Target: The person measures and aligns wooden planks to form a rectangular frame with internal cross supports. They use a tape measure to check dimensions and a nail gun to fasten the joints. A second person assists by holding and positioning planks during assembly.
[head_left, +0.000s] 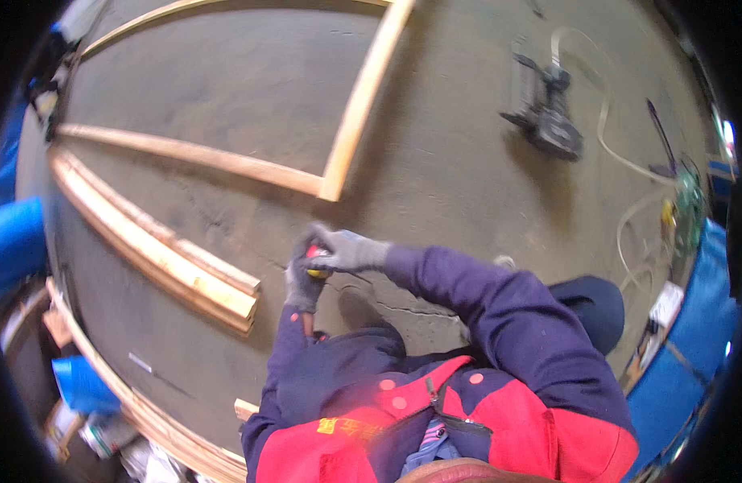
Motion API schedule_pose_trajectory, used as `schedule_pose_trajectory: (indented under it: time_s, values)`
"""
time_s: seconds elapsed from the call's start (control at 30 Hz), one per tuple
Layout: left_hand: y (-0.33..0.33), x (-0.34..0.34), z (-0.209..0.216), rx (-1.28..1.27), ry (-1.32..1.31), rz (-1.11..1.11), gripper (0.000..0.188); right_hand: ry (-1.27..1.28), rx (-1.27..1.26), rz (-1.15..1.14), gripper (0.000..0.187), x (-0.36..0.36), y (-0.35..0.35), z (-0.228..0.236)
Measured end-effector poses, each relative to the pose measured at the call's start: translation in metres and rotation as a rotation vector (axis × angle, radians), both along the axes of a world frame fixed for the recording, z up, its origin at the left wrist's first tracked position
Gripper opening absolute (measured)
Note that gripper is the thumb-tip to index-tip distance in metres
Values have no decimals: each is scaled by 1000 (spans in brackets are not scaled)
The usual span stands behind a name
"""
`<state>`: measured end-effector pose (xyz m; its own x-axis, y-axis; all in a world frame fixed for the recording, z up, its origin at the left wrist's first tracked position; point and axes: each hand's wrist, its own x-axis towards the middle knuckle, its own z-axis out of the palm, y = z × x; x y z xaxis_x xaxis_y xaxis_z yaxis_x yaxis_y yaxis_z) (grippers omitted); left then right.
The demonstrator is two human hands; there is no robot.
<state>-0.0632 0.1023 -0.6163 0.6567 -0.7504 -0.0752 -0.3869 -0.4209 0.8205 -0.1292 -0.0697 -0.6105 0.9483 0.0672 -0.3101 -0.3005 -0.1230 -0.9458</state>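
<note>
Both of my hands, in grey work gloves, meet low over the concrete floor, just beyond my knees. My left hand point(301, 288) is closed around a small red and yellow thing point(315, 253), which looks like a tape measure but is mostly covered by the gloves. Over its top, my right hand point(353, 251) has its fingers bent against the same thing. Ahead of the hands lies the corner of a wooden frame point(356, 113), apart from them. To their left is a stack of wooden strips point(169, 256).
A black nail gun point(552, 121) lies on the floor at the far right, with a pale air hose point(603, 121) curving from it. Long timber point(157, 419) runs along the lower left. Blue sheeting point(681, 346) edges the right side.
</note>
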Motion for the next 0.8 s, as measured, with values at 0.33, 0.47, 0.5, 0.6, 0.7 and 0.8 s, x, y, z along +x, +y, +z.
schedule_pose_trajectory:
  time_s: [0.33,0.47,0.5,0.6,0.7,0.8]
  values:
    - [215,-122,-12,666,327,605,35,156,-1309,-69,77,-80,-405,60]
    - [286,-211,-6,1173,604,331,39,868,-1341,-218,99,-199,-484,50]
    - [293,-217,-4,1222,638,260,40,821,-1282,-178,101,-223,-483,42]
    - [285,-187,8,1309,619,54,43,715,-1325,-342,97,-245,-469,21]
    - [237,-115,17,1337,469,-134,47,895,-1300,-306,95,-240,-436,19]
    - [166,-34,12,1243,244,-151,51,447,-972,-275,80,-260,-379,33]
